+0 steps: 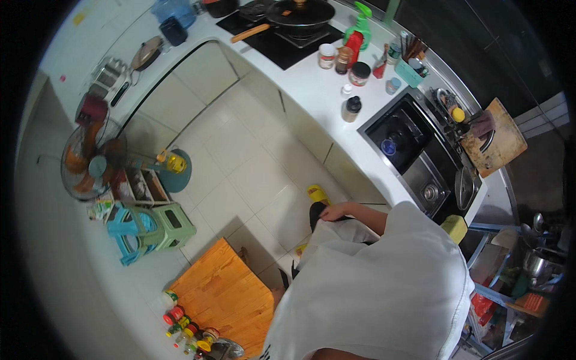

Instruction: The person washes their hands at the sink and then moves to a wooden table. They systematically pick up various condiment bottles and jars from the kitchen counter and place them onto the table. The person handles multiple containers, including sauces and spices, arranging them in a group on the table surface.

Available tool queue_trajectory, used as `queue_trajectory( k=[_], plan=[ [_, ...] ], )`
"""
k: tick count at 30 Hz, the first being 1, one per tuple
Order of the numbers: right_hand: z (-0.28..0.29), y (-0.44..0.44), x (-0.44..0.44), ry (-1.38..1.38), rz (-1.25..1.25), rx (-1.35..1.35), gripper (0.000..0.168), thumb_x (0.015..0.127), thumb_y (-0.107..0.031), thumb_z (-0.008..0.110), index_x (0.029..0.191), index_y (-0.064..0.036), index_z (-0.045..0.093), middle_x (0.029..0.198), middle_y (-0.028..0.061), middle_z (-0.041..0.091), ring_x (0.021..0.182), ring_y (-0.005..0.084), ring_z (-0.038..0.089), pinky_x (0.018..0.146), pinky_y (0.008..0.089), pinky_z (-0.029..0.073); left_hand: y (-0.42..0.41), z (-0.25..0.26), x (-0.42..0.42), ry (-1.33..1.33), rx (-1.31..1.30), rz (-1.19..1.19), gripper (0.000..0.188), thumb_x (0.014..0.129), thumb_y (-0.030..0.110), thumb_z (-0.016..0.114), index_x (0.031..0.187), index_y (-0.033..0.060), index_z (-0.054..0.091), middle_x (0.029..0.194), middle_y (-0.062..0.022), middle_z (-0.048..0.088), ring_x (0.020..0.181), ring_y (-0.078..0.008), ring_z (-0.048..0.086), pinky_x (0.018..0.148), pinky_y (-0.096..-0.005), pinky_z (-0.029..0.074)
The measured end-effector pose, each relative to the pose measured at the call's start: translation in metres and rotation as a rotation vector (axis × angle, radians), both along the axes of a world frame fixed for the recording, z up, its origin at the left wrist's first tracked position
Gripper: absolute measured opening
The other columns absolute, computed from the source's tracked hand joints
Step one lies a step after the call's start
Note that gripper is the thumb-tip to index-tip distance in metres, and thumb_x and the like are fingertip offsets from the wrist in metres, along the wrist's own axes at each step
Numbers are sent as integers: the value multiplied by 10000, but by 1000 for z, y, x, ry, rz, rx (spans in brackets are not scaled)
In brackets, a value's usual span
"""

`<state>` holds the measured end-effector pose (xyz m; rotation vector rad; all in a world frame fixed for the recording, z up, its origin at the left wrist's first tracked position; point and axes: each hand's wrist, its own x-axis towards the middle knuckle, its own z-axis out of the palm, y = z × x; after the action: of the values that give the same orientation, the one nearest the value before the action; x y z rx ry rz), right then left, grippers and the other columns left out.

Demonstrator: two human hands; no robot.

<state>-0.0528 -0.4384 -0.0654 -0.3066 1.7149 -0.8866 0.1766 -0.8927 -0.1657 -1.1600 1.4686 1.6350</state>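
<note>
My right hand (pixel 332 212) hangs low in front of my body, its fingers curled against a dark trouser leg (pixel 317 217) and the edge of pale cloth. Whether it grips the cloth is unclear. A loose white shirt (pixel 373 279) covers my body and hides much of what lies below. My left hand is out of view. One yellow slipper (pixel 318 194) shows on the tiled floor (pixel 252 166). Beside me stands a wooden table (pixel 225 292) with several jars and bottles (pixel 191 330) along its far edge.
A white counter (pixel 310 94) carries a lidded pan (pixel 300 12) on a black hob, jars, a green spray bottle (pixel 360 29) and a black sink (pixel 396 135). A cutting board (pixel 497 139) stands behind the sink. Stacked plastic stools (pixel 171 225) and a fan (pixel 94 166) stand along the wall.
</note>
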Motion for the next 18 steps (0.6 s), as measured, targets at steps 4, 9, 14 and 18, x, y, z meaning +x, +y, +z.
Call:
queue_trajectory(
  k=[4,9,14,18],
  plan=[
    [152,65,-61,-119,-721,-583,465,903,-358,582,1266,-73,527,1233,78,565,1134,158,530,929,332,449,1,1,-96,64,116,-35,198,911,270,503,863,80,530,730,-67,543,576,-196,533,509,-308,464],
    [196,232,-159,799,-1463,-508,344,854,-131,619,1166,-2,549,1049,63,642,965,161,616,743,300,529,84,55,-271,139,-200,-181,163,888,178,575,951,33,538,711,-52,536,532,-155,523,455,-281,444],
    [116,351,-261,1278,-1230,466,831,622,-334,817,1321,-89,440,1278,205,496,1162,289,518,933,438,445,194,108,-418,733,-310,-693,313,845,93,616,1120,-7,505,854,-77,604,681,-114,579,589,-251,482],
    [76,360,-286,1285,-920,819,930,574,-326,821,1359,-125,365,1303,211,417,1138,372,497,949,429,427,307,190,-519,1014,-491,-1217,542,789,98,688,1271,45,448,1018,-113,590,850,-192,595,683,-293,512]
  ],
)
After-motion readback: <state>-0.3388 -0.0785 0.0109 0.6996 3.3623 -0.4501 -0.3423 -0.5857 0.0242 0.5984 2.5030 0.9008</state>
